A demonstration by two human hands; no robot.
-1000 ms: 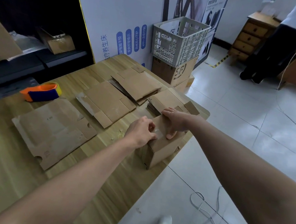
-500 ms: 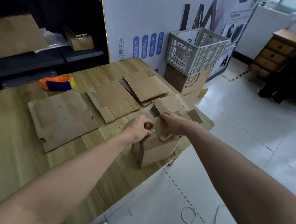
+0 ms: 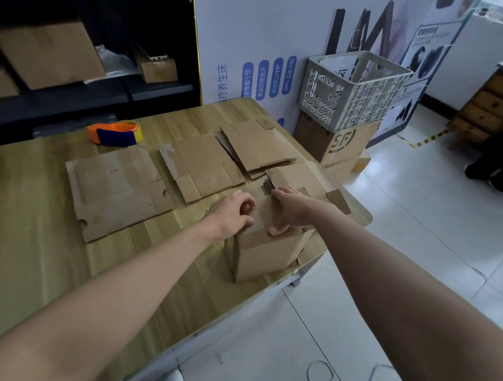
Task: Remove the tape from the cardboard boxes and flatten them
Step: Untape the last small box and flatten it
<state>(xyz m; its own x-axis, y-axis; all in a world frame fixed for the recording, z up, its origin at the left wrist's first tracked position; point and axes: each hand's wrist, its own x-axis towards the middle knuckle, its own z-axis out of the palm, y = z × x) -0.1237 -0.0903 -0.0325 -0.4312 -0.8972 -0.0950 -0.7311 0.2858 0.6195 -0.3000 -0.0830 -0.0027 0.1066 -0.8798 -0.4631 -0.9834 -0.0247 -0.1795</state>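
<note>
A small closed cardboard box [image 3: 269, 255] stands near the right edge of the wooden table [image 3: 27, 234]. Clear tape [image 3: 258, 217] runs across its top. My left hand [image 3: 232, 214] rests on the box top with its fingers curled, pinching at the tape. My right hand [image 3: 292, 209] lies flat on the top, pressing the box down with fingers and thumb. Several flattened boxes lie behind: one large at the left [image 3: 116, 187], one in the middle [image 3: 201, 166], one farther back [image 3: 259, 149], and a stack [image 3: 301, 179] just beyond my right hand.
An orange and blue tape dispenser [image 3: 114, 133] sits at the table's back. A white plastic crate [image 3: 355, 87] stands on a printed carton [image 3: 334, 142] on the floor to the right. Dark shelves [image 3: 75, 59] with cardboard are behind. A white cord [image 3: 329, 380] lies on the tiled floor.
The view has swung left and tilted, so the scene shifted right in frame. Both hands stay on the box top; the left fingers have curled tighter at the tape.
</note>
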